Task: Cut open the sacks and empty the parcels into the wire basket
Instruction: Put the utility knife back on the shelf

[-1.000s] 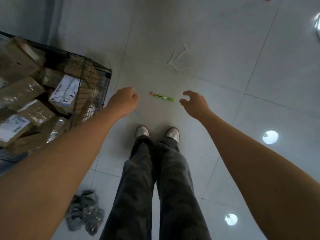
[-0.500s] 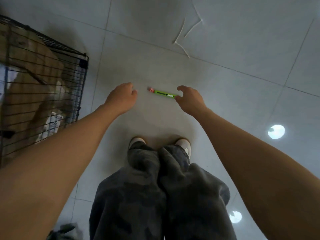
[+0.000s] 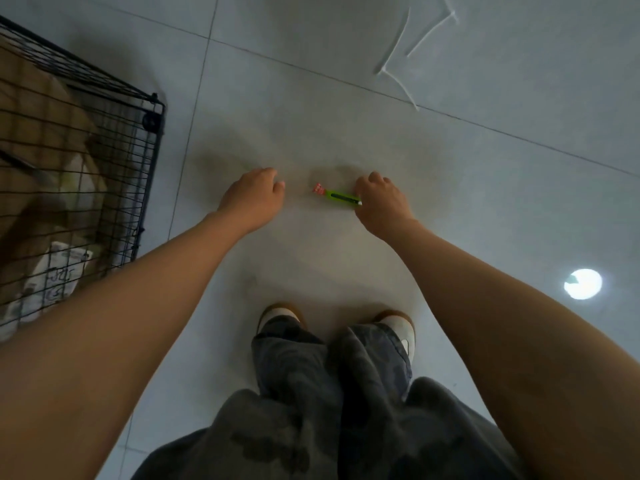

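A green utility knife [image 3: 337, 196] with a red end lies on the pale tiled floor in front of my feet. My right hand [image 3: 379, 202] is down at its right end, fingers curled round that end. My left hand [image 3: 254, 199] hovers just left of the knife with fingers loosely curled, holding nothing. The black wire basket [image 3: 152, 112] stands at the left, filled with cardboard parcels [image 3: 45, 140]. No sack is in view.
Several white cut cable ties [image 3: 398, 60] lie on the floor beyond the knife. My shoes [image 3: 280, 315] and bent knees are below the hands. A ceiling light reflection [image 3: 583, 284] shows on the tiles at right.
I have crouched lower, and the view has dropped toward the floor. My right hand moved from above the knife down onto its right end and curled round it. The left hand stays beside it.
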